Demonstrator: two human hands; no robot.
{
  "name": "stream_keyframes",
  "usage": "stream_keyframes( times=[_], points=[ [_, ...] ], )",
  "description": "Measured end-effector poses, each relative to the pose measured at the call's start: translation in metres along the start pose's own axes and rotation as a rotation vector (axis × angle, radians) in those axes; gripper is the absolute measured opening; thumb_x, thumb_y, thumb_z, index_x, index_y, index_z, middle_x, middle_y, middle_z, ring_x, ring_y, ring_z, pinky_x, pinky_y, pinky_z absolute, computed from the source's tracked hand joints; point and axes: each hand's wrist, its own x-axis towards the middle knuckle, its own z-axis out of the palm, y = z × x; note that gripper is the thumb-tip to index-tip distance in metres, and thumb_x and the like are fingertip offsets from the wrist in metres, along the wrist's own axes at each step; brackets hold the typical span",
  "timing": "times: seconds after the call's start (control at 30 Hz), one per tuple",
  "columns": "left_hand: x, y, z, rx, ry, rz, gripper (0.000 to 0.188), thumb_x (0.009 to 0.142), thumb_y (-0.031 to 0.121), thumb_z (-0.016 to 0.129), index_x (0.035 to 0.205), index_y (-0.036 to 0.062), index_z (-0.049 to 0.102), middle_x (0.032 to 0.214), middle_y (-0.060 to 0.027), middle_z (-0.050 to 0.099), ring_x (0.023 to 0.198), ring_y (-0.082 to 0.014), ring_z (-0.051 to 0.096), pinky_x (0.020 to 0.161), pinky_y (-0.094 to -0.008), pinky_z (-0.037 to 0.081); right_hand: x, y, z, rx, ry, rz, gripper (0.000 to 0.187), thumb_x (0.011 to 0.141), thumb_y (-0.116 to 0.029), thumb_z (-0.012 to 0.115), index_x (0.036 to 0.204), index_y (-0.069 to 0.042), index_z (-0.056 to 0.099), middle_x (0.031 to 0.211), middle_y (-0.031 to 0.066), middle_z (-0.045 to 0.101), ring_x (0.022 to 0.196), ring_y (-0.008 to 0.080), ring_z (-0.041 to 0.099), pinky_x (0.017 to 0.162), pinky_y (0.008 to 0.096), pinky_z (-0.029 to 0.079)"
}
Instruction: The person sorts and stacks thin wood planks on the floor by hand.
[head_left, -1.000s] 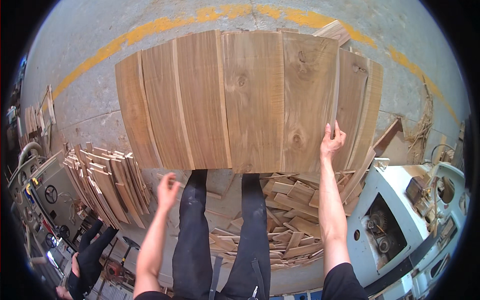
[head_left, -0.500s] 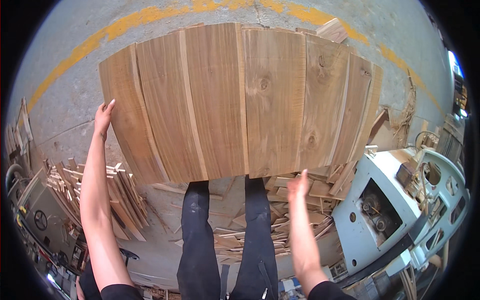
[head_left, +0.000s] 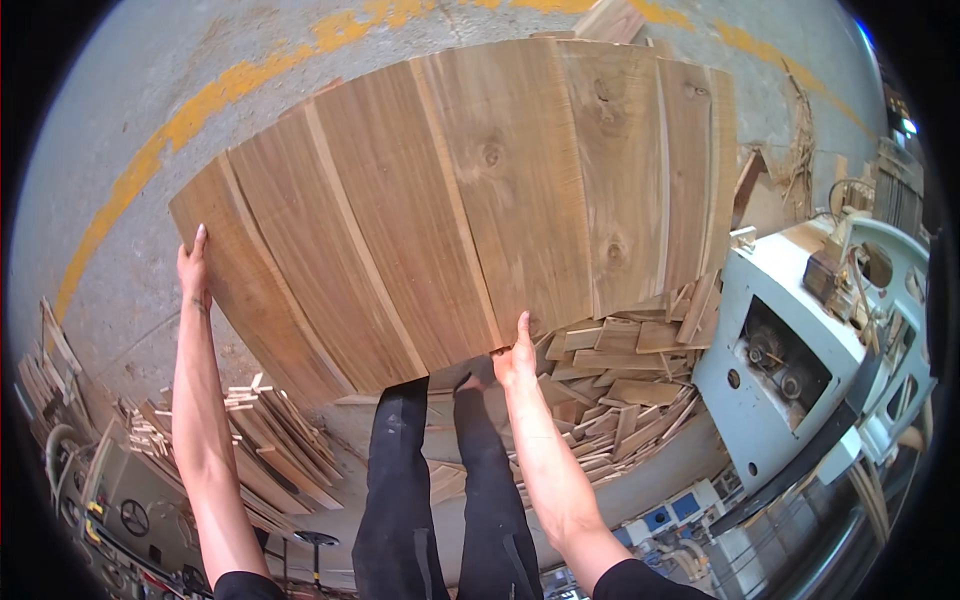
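A broad row of brown wooden boards (head_left: 380, 200) lies side by side in front of me, with pale strips along their edges and dark knots in the boards toward the right. My left hand (head_left: 194, 262) grips the outer edge of the leftmost board, thumb up along the side and the other fingers mostly out of sight. At the near edge, around the middle of the row, my right hand (head_left: 516, 358) is closed on the boards, its thumb raised at the edge and its fingers hidden underneath. What supports the boards is hidden beneath them.
Loose wooden offcuts (head_left: 630, 400) are heaped near right, beside a pale blue machine (head_left: 780, 350) with an opening in its side. A stack of narrow wood strips (head_left: 280, 450) stands near left. A yellow line (head_left: 150, 165) crosses the concrete floor beyond.
My right hand has moved left from beyond the near edge and taken hold of the boards there. The left hand keeps its grip. The boards appear turned, their left end nearer, as the view shifts.
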Motion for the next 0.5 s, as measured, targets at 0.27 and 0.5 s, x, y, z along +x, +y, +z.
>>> stream_keyframes(
  times=[0.27, 0.5],
  points=[
    [-0.079, -0.004, 0.145, 0.733, 0.231, 0.657, 0.073, 0.091, 0.042, 0.061, 0.145, 0.0009, 0.033, 0.150, -0.0247, 0.030, 0.141, -0.0378, 0.025, 0.115, -0.0448, 0.023, 0.016, -0.040, -0.051, -0.424, 0.008, -0.227, 0.063, 0.085, -0.051, 0.069, 0.120, 0.000, 0.059, 0.112, 0.0066, 0.065, 0.100, 0.0200, 0.060, 0.088, 0.0369, 0.046],
    [-0.322, -0.079, 0.219, 0.841, -0.401, 0.749, 0.073, 0.092, 0.049, 0.058, 0.149, 0.0114, 0.032, 0.156, -0.0254, 0.013, 0.144, -0.0407, 0.015, 0.115, -0.0502, 0.021, 0.027, 0.017, -0.041, -0.346, 0.075, -0.572, 0.054, 0.089, -0.048, 0.062, 0.102, 0.004, 0.065, 0.089, 0.0201, 0.070, 0.089, 0.0299, 0.068, 0.076, 0.0400, 0.051]
  ],
)
